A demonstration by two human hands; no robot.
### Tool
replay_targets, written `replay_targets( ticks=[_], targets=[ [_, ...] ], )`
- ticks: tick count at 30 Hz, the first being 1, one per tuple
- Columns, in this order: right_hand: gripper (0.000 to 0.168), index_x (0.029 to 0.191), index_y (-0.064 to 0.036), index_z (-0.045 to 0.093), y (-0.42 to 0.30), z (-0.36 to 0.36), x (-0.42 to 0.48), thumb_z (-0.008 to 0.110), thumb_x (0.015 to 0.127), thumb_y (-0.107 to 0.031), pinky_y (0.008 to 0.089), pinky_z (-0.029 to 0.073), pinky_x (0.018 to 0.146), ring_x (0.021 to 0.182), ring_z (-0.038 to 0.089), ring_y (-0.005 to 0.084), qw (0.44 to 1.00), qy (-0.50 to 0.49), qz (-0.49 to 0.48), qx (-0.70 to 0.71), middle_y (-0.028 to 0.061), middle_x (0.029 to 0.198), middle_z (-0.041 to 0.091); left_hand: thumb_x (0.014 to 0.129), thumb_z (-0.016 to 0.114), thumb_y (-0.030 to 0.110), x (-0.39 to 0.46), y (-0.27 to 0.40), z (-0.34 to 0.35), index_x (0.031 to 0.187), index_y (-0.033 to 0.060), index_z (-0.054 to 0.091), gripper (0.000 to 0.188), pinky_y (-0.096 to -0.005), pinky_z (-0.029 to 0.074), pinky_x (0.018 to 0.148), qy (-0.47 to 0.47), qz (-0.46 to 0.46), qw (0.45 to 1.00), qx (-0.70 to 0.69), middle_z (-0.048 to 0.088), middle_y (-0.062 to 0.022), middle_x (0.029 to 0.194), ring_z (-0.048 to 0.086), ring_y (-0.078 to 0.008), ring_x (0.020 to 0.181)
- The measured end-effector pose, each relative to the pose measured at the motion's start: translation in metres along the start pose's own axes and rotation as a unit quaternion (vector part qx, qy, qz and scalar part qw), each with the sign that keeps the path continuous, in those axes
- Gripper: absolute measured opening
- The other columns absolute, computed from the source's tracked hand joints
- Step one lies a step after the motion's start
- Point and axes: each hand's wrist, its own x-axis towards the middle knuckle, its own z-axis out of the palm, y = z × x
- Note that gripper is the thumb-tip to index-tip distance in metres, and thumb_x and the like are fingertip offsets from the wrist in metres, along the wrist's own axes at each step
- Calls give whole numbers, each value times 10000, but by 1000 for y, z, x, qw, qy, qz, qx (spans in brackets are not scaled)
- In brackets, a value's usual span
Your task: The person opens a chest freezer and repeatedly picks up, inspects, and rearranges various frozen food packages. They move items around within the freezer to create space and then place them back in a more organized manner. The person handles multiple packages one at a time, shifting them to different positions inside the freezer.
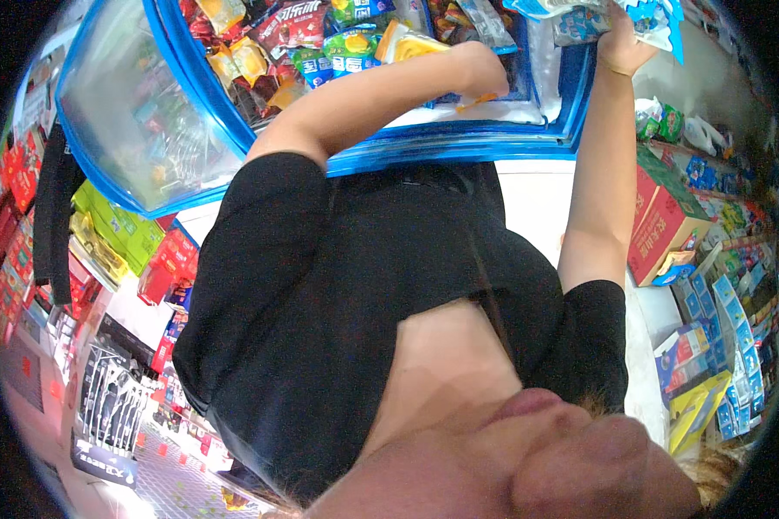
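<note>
My right hand point(618, 40) is raised at the freezer's right rim, shut on a blue-and-white plastic packet point(655, 21). A greyish-blue wrapper point(581, 26) lies beside that hand; whether it is held too is unclear. My left hand point(483, 70) reaches across the open chest freezer point(454, 144), above its front part. The fingers are bent out of sight, and a small orange wrapper edge point(477, 102) shows just below them. Under and behind my left forearm lie green-and-blue ice-cream packets point(350, 52), a yellow-and-white packet point(409, 44) and a red packet point(298, 24).
A frosted lid point(149, 117) with a blue frame is at the freezer's left. On the right, a red-and-green carton point(665, 220) stands near shelves of packaged goods point(720, 172). To the left are a lime-green box point(126, 227) and red packages point(172, 259).
</note>
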Motion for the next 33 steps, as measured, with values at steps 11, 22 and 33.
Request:
replay_targets(
  ticks=[11,22,33],
  targets=[
    [336,1066,-50,731,-9,87,-42,796,812,-261,352,536,845,915,698,214,905,-367,203,-69,98,1041,731,879,738,8,-261,22,8,930,49,690,82,-254,525,729,478,-202,689,-506,693,6,901,653,-85,824],
    [1077,1428,-74,528,-19,242,-80,844,613,-703,548,309,1170,1411,397,476,883,-304,-83,-348,352,1491,420,921,747,149,-343,30,62,895,77,691,95,-264,514,668,652,-172,341,-655,682,-12,785,633,-106,703],
    [777,1545,-14,402,-277,246,-135,791,900,-205,395,352,1176,1414,471,253,732,-510,55,449,177,1512,510,903,777,148,-398,43,49,840,83,685,129,-257,494,651,694,-139,275,-650,667,-5,750,642,-104,718]
  ],
)
